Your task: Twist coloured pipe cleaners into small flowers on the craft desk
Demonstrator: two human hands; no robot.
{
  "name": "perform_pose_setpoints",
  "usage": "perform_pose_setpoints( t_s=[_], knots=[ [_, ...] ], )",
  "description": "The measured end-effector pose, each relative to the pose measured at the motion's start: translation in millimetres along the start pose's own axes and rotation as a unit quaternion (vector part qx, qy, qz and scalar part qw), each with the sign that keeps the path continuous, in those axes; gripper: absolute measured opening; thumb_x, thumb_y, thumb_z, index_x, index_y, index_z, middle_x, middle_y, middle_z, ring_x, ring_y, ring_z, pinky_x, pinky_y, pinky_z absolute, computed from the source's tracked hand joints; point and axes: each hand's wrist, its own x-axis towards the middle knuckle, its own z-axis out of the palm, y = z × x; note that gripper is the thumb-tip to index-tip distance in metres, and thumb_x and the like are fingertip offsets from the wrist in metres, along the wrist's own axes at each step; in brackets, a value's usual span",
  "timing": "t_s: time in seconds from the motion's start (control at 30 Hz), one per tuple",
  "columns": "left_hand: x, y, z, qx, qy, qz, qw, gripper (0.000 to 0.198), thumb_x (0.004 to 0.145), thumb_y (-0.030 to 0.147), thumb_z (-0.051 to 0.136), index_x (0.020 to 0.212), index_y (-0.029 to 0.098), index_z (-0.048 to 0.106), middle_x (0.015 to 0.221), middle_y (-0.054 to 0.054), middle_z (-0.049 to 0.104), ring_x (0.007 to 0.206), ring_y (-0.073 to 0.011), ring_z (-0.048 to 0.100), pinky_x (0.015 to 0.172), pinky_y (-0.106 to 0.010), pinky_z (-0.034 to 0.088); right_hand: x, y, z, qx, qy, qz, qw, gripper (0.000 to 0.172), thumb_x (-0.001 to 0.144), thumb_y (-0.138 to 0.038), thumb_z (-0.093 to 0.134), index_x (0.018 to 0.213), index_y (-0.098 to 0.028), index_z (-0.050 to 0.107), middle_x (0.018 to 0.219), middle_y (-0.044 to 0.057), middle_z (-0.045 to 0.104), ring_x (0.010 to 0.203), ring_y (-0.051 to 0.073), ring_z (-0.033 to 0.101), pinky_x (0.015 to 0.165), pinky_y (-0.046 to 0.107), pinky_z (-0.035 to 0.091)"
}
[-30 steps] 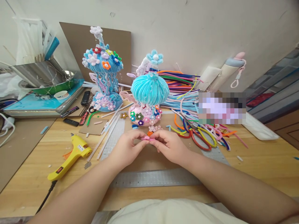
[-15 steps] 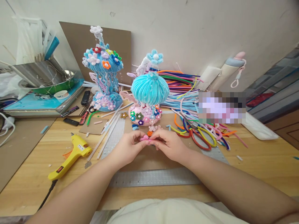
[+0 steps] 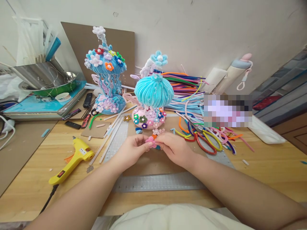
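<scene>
My left hand (image 3: 130, 150) and my right hand (image 3: 173, 148) meet over the cutting mat (image 3: 158, 182), fingertips pinched together on a small pink pipe-cleaner flower (image 3: 151, 141). Just beyond them stands a blue fuzzy mushroom-shaped model (image 3: 153, 91) on a pink base dotted with little flowers. A taller blue model (image 3: 105, 68) with many coloured flowers stands behind it to the left.
A yellow glue gun (image 3: 72, 160) lies on the wooden table at the left, its cord running off the front edge. A heap of coloured pipe cleaners (image 3: 199, 127) fills the right. White sticks, small tools, a steel bowl (image 3: 45, 80) and cardboard lie at the back left.
The pink piece between my fingertips has turned and now shows as a small flower shape, held slightly higher. Both hands have stayed in nearly the same place.
</scene>
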Motion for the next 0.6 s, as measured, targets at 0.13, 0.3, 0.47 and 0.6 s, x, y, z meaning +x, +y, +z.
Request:
perform_pose_setpoints(
  t_s=[0.13, 0.3, 0.47, 0.6],
  knots=[
    [-0.7, 3.3, -0.9, -0.035, -0.016, -0.019, 0.999, 0.028, 0.074, 0.039, 0.060, 0.081, 0.012, 0.064, 0.071, -0.003, 0.061, 0.064, -0.0118, 0.053, 0.062, -0.024, 0.041, 2.2, -0.7, -4.1, -0.036, -0.021, -0.012, 0.999, 0.018, 0.090, -0.018, 0.039, 0.093, -0.020, 0.056, 0.090, 0.008, 0.063, 0.085, 0.018, 0.057, 0.074, 0.031, 0.044],
    [-2.1, 7.1, 1.3, -0.072, 0.002, -0.027, 0.997, 0.025, 0.074, 0.038, 0.061, 0.077, 0.013, 0.062, 0.072, -0.003, 0.063, 0.068, -0.0124, 0.056, 0.067, -0.025, 0.043, 4.0, -3.4, -5.1, -0.086, -0.066, 0.004, 0.994, 0.019, 0.091, -0.019, 0.038, 0.097, -0.017, 0.055, 0.091, 0.010, 0.063, 0.084, 0.019, 0.058, 0.073, 0.032, 0.045],
    [-0.9, 0.0, 3.6, -0.083, 0.025, -0.010, 0.996, 0.021, 0.073, 0.034, 0.063, 0.071, 0.014, 0.058, 0.070, -0.001, 0.062, 0.068, -0.0121, 0.056, 0.069, -0.025, 0.042, 0.9, -4.2, -0.1, -0.075, -0.063, -0.012, 0.995, 0.020, 0.089, -0.013, 0.037, 0.096, -0.017, 0.055, 0.093, 0.010, 0.062, 0.087, 0.020, 0.056, 0.074, 0.032, 0.044],
    [0.6, -4.0, 5.9, -0.071, 0.055, 0.023, 0.996, 0.018, 0.071, 0.029, 0.065, 0.070, 0.014, 0.056, 0.069, 0.000, 0.060, 0.067, -0.0122, 0.054, 0.066, -0.025, 0.042, 1.8, -11.6, 3.2, 0.006, -0.022, 0.050, 0.998, 0.014, 0.086, -0.016, 0.042, 0.084, -0.017, 0.056, 0.076, 0.005, 0.060, 0.070, 0.015, 0.053, 0.064, 0.027, 0.042]
  ],
)
